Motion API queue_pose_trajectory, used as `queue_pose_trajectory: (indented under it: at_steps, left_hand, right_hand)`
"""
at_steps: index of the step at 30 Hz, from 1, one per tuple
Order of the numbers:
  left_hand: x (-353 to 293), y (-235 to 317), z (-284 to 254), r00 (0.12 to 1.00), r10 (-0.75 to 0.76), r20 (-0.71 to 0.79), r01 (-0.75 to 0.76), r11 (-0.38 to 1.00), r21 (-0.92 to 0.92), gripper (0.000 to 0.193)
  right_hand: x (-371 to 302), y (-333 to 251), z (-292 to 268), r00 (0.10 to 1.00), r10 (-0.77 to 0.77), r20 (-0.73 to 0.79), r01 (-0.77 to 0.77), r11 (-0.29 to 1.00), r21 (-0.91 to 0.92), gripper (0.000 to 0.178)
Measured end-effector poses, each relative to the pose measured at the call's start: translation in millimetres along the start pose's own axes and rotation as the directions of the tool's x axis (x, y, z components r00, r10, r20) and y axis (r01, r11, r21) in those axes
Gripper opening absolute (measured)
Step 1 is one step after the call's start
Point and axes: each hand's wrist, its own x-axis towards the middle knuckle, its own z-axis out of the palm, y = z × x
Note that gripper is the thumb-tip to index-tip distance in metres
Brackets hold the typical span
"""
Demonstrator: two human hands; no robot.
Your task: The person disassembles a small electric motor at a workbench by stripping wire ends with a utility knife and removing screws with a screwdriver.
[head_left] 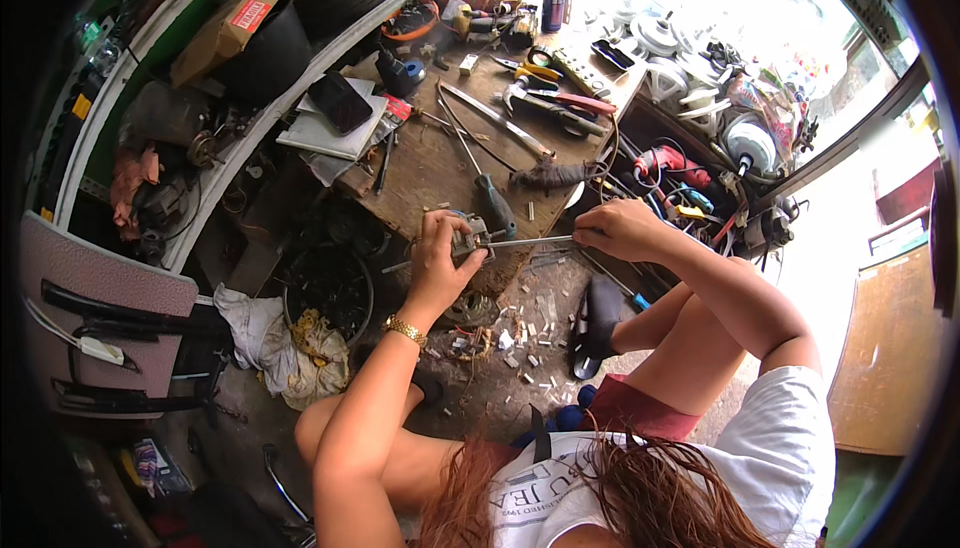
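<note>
Cluttered workbench (415,183) ahead; metal rod (532,241) between hands (437,251) (618,228), metal part (471,238) in left.

White short-sleeved shirt (775,430), dark lettering (524,498); dark-red shorts (645,412); gold-toned wristband (405,329); dark footwear (598,318).

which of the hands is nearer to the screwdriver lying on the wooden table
Left. The left hand is close to the handle of the screwdriver, left of and below it in the picture; the right hand is farther off, to its right.
</note>
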Motion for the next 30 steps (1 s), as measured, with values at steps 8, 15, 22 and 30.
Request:
queue_pose_trajectory:
  at_steps: [8,15,22,30]
  left_hand:
    - [1.3,-1.5,-2.7,0.999,0.048,0.003,-0.048,0.999,0.003,0.038]
    - [-0.8,-5.3,-4.5,0.999,0.043,0.03,-0.043,0.999,0.0,0.04]
    - [-1.1,-5.5,-6.7,0.997,0.056,0.048,-0.056,0.998,0.003,0.041]
    - [0.1,-2.7,-6.0,0.997,0.047,0.059,-0.047,0.999,-0.002,0.041]
  right_hand:
    - [10.2,3.0,-2.6,0.993,-0.093,0.066,0.082,0.986,0.147,0.03]
    - [27.2,-4.4,-14.7,0.933,0.012,0.36,-0.121,0.952,0.28,0.026]
    - [40.8,-3.3,-3.6,0.992,-0.125,-0.007,0.124,0.991,-0.051,0.022]
    - [50.0,-9.3,-5.0,0.982,-0.047,0.183,0.044,0.999,0.02,0.021]
